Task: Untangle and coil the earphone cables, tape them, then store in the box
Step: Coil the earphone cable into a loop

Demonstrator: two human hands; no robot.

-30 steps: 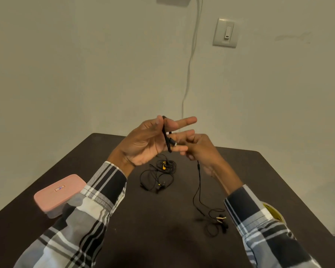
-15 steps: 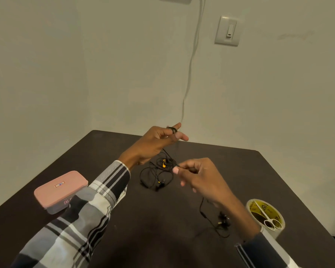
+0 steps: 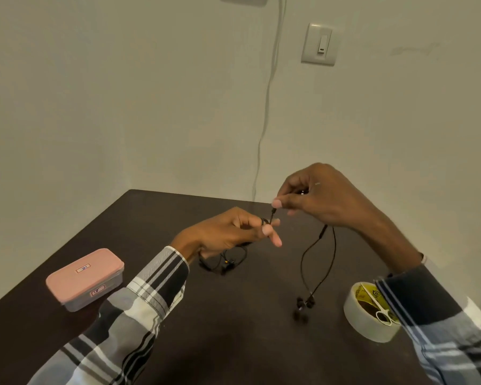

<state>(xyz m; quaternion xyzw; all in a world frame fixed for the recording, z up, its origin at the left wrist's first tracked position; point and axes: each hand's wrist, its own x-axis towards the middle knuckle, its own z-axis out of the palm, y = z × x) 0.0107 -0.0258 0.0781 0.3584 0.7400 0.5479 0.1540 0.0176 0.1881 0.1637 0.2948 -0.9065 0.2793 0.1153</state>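
Above the dark table (image 3: 247, 343), my left hand (image 3: 231, 233) has coils of a black earphone cable (image 3: 318, 262) wound round its fingers. My right hand (image 3: 317, 195) is raised to the right of it and pinches the same cable near its plug end. From that hand the cable hangs in a loop, and its earbuds (image 3: 303, 305) hang just over the table. A second, tangled earphone cable (image 3: 225, 263) with a yellow spot lies on the table under my left hand. At the left stands a closed pink-lidded box (image 3: 85, 277). A roll of tape (image 3: 370, 315) sits at the right.
Small white-handled scissors (image 3: 382, 311) lie across the tape roll's hole. My right sleeve covers part of the roll. Pale walls meet in a corner behind the table, with a light switch (image 3: 320, 44) and a thin wire (image 3: 267, 107) running down the wall.
My right hand has risen from low over the table to above and right of my left hand, lifting the cable and earbuds. My left hand has dropped lower and closed more.
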